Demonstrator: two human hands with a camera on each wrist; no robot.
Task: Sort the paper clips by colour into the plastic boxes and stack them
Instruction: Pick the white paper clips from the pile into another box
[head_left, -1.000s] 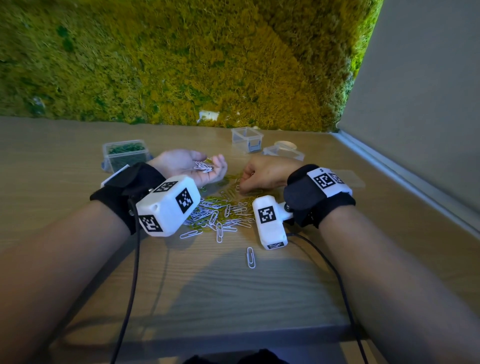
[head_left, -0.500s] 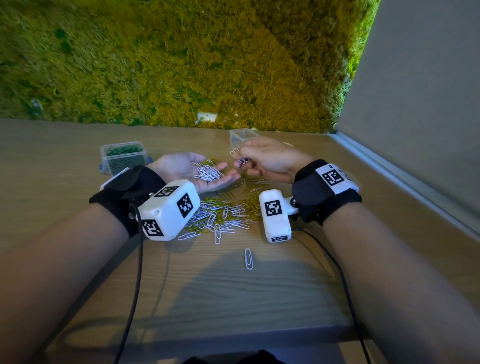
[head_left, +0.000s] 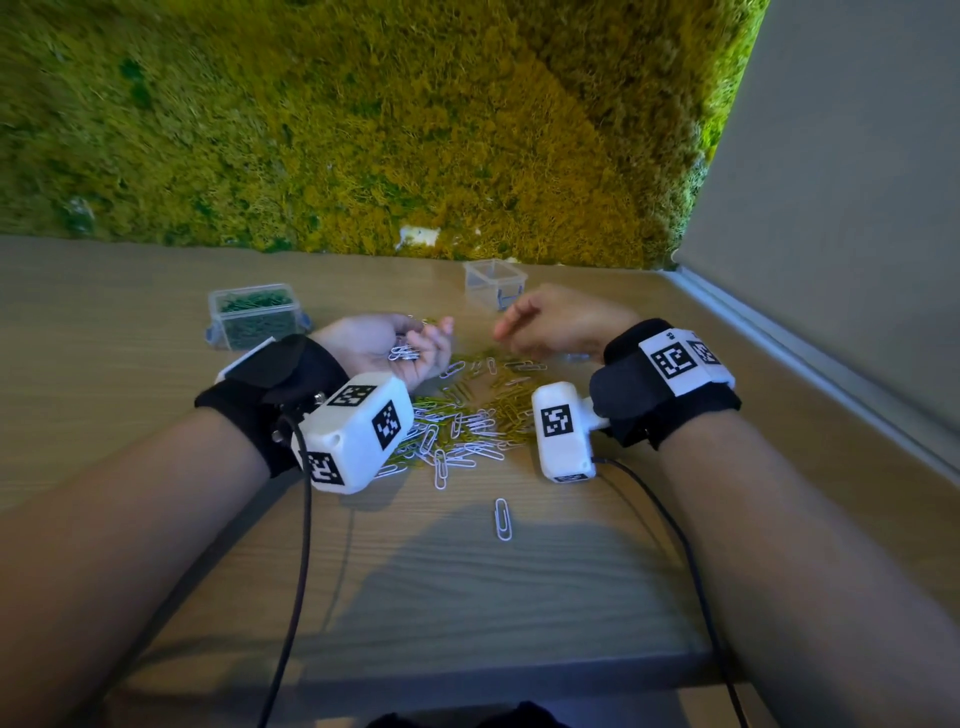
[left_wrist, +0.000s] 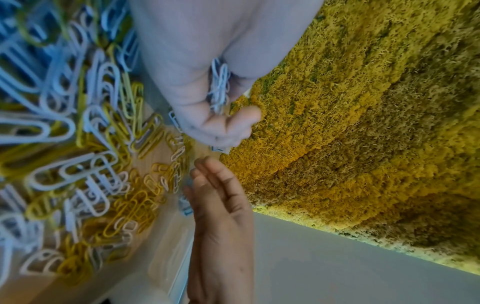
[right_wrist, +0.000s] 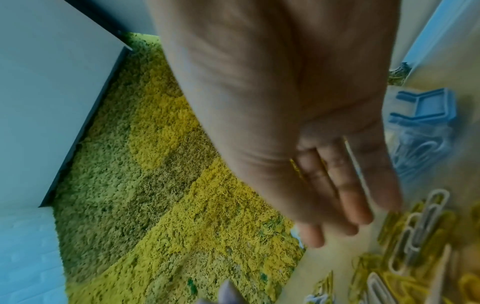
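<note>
My left hand (head_left: 415, 345) lies palm up at the far edge of the pile, its fingers curled round a small bunch of white paper clips (head_left: 402, 353). The left wrist view shows the same white clips (left_wrist: 220, 86) wedged in the fist. My right hand (head_left: 514, 322) hovers just to its right with straight fingers (right_wrist: 337, 197) and holds nothing. Between my wrists a mixed pile of white and yellow clips (head_left: 467, 421) covers the table. The box of green clips (head_left: 254, 317) stands at the back left. An empty clear box (head_left: 493, 283) stands behind my right hand.
One white clip (head_left: 502, 519) lies alone nearer to me. A moss wall (head_left: 415, 130) closes the back of the wooden table (head_left: 104, 322), and a grey wall (head_left: 857, 208) runs along the right. Cables trail from both wrist cameras.
My right hand rose from the pile, brought white clips to my left palm and has drawn back to the right, empty. My left fingers have curled over the clips.
</note>
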